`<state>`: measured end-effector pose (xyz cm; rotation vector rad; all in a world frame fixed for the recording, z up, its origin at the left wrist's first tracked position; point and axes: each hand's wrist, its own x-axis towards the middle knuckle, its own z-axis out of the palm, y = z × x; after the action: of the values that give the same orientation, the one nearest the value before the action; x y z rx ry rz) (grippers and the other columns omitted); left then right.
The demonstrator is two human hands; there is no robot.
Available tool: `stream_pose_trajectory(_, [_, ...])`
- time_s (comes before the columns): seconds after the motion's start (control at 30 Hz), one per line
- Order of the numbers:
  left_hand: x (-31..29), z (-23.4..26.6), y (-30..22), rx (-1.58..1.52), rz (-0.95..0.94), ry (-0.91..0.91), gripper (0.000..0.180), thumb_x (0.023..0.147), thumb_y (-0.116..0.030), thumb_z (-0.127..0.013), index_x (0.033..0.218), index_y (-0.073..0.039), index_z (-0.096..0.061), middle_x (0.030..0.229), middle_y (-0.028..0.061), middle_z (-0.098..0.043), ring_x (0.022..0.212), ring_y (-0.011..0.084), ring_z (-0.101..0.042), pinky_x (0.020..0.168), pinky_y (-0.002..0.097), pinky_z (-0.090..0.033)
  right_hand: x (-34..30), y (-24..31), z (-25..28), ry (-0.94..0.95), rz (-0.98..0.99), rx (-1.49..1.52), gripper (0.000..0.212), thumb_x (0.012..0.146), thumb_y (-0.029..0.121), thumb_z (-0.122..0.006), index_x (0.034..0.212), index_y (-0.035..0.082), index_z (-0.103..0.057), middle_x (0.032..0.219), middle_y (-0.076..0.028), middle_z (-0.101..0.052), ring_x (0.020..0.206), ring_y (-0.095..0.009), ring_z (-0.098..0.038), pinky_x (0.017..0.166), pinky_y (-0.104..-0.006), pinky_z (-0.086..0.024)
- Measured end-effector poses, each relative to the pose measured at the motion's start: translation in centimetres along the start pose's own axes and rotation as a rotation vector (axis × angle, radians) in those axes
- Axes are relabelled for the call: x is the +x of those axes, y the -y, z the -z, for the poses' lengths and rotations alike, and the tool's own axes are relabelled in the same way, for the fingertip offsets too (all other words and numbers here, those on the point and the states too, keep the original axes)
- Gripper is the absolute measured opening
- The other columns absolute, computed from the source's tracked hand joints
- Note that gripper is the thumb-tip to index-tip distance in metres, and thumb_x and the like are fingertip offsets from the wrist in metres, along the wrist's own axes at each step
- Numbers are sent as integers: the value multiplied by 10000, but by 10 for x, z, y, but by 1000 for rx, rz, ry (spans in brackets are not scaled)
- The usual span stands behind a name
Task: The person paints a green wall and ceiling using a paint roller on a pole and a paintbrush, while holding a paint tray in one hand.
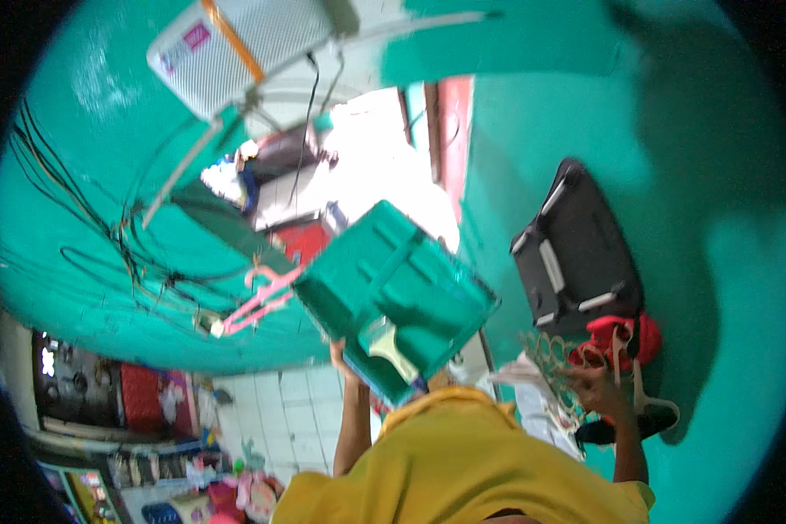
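Observation:
My left hand (347,360) grips the left rim of a square green paint tray (450,293), tilted in front of my chest. A paintbrush (393,351) with a pale handle and dark end lies inside it, near the lower corner. Over at the right, my right hand (598,393) has its fingers closed on a bunch of beige looped hangers (555,362) by the green wall. A red item (639,339) hangs right behind this hand, and white cloth or plastic (537,397) hangs beside it. Blur hides the exact grip.
A black panel with pale strips (576,253) is on the right wall. Loose cables (118,231) and a pink hanger (262,301) hang at left. Above is a white ribbed box (244,48). Pale floor tiles (275,410) and clutter (236,498) lie lower left.

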<state>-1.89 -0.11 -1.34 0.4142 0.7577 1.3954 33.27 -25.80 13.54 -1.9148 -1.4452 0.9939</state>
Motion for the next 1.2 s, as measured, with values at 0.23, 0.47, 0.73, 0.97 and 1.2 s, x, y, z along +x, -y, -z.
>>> stream_pose_trajectory(0.23, [10, 27, 21, -110, 80, 50, 396, 694, -299, -532, 1011, -63, -554, 992, 55, -576, 955, 237, -521, 866, 369, -406, 63, 3, -39, 234, -66, 41, 408, 865, 270, -591, 1200, 80, -455, 553, -41, -559, 501, -106, -533, 484, -288, -438])
stream_pose_trajectory(0.47, [3, 19, 11, -206, 134, 48, 374, 695, -298, -529, 979, -57, -561, 960, 69, -592, 901, 249, -547, 818, 374, -437, 89, 0, -41, 336, -14, -111, 621, 818, 330, -649, 1259, 90, -284, 702, -74, -547, 630, -145, -556, 602, -302, -456])
stream_pose_trajectory(0.73, [-13, 8, -3, -144, 56, 55, 406, 722, -324, -523, 1009, -37, -533, 994, 92, -575, 901, 253, -547, 799, 368, -439, 100, 15, -29, 456, -50, -228, 896, 745, 555, -639, 1399, 136, -191, 1105, -206, -567, 866, -263, -641, 804, -351, -493])
stream_pose_trajectory(0.97, [-5, 21, 3, -219, 112, 94, 437, 706, -299, -525, 1045, -24, -544, 1027, 104, -593, 927, 283, -550, 834, 387, -443, 168, 51, 34, -448, 512, 115, 230, 912, 160, -497, 722, 34, -518, 568, -29, -455, 503, -127, -441, 471, -290, -366])
stream_pose_trajectory(1.2, [-5, 22, 2, -217, 131, 88, 411, 707, -297, -520, 1021, -35, -547, 1027, 99, -590, 933, 274, -544, 823, 382, -446, 266, 209, 131, -873, 628, 633, 263, 829, 311, -646, 806, 57, -583, 670, 19, -530, 540, -62, -455, 471, -220, -362])
